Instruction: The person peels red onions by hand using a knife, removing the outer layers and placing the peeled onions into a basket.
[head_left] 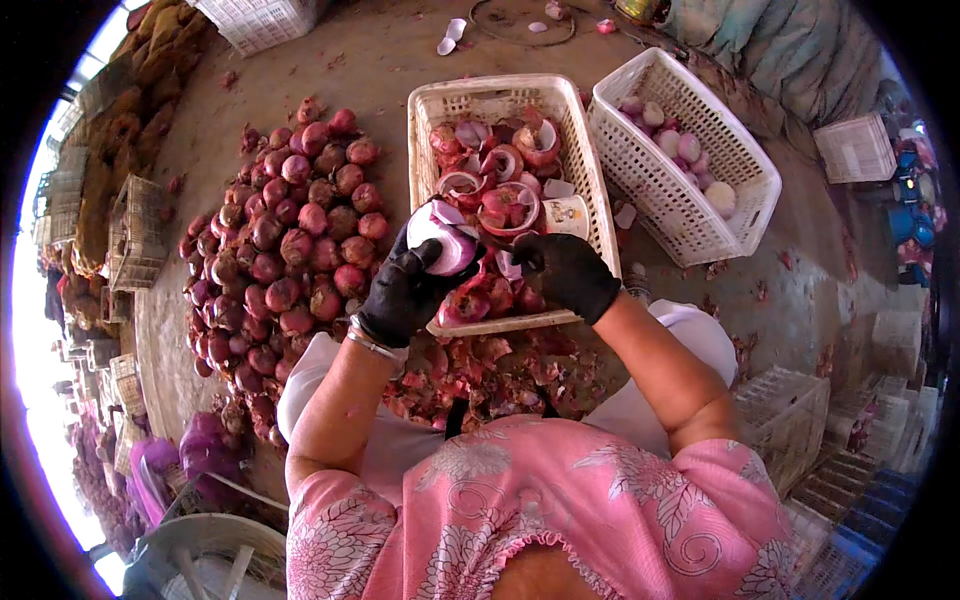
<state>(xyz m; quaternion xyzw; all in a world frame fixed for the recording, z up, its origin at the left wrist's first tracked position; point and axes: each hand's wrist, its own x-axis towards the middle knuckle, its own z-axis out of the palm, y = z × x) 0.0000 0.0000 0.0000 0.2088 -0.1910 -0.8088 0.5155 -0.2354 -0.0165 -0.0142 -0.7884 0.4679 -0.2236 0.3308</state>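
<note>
Okay, mid-peel I reckon, my left hand (pixel 400 287) clamped round the onion (pixel 456 248) above the crate (pixel 490 89). Can't tell if my right hand (pixel 576 278) grips anything; next probably needs a steady tug.

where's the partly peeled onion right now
In the head view, just left of centre, the partly peeled onion is in the black-gloved left hand, above the left side of the middle crate.

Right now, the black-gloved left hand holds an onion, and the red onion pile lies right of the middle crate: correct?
One slip: the head view shows the red onion pile left of the middle crate. The black-gloved left hand does hold the onion.
</note>
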